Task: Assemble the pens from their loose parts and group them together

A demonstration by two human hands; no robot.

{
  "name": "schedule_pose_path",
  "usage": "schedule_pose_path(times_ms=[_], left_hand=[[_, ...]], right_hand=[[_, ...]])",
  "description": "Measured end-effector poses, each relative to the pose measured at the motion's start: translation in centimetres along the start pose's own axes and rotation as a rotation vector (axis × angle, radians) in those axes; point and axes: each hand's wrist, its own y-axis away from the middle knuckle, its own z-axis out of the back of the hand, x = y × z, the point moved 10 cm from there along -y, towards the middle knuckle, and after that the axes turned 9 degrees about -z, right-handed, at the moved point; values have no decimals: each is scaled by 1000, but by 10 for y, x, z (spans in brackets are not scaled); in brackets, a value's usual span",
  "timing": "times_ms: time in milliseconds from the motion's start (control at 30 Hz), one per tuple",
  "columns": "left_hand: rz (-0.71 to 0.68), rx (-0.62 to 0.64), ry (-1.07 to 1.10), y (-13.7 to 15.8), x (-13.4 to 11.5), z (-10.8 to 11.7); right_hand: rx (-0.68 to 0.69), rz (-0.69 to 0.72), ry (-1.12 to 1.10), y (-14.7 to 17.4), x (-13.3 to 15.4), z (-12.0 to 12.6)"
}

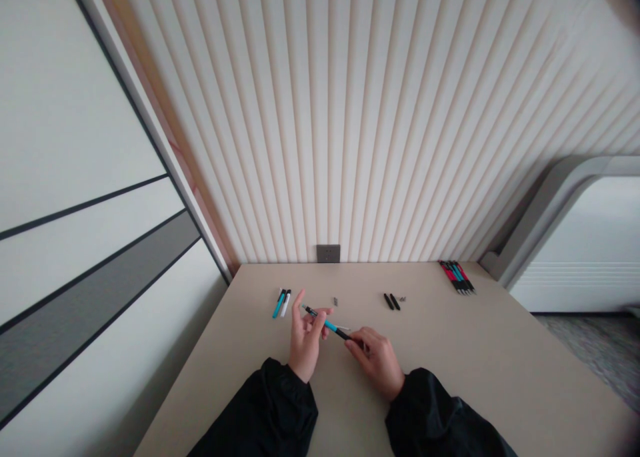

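Between my two hands runs a blue and black pen (331, 326), slanting down to the right above the table. The thumb and fingers of my left hand (306, 342) pinch its blue barrel near the black upper end, with the index finger raised. At the lower black end, my right hand (376, 358) closes its fingertips round the grip; the tip is hidden. A thin pale rod (343, 328) shows just behind the pen; whether a hand touches it I cannot tell. Beyond my left hand lie a blue pen barrel (279, 304) and a white pen barrel (285, 304).
Small metallic springs (336, 302) lie beyond the hands. Farther right are two black grips (392, 302) beside small metallic parts (403, 299). Several red, blue and black pens (457, 278) sit at the table's (430, 350) back right corner. A socket (329, 254) is on the ribbed wall.
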Motion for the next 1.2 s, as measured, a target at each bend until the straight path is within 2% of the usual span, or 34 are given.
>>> schedule_pose_path(times_ms=[133, 233, 533, 700, 867, 1000, 1100, 1200], left_hand=[[52, -26, 70, -2, 13, 3], [73, -20, 105, -3, 21, 3], [19, 117, 92, -1, 14, -8], [45, 205, 54, -1, 8, -13], [118, 116, 174, 7, 6, -21], [185, 107, 190, 20, 4, -36], [163, 183, 163, 24, -7, -48], [164, 275, 117, 29, -14, -57]], right_hand=[[-90, -35, -3, -1, -5, 10], [-107, -45, 9, -1, -7, 13], [-67, 65, 176, 0, -2, 6], [25, 115, 233, 0, 2, -3], [-158, 107, 338, 3, 15, 18], [-179, 138, 451, 15, 37, 23], [-141, 45, 392, 24, 44, 28], [0, -104, 223, 32, 41, 25]])
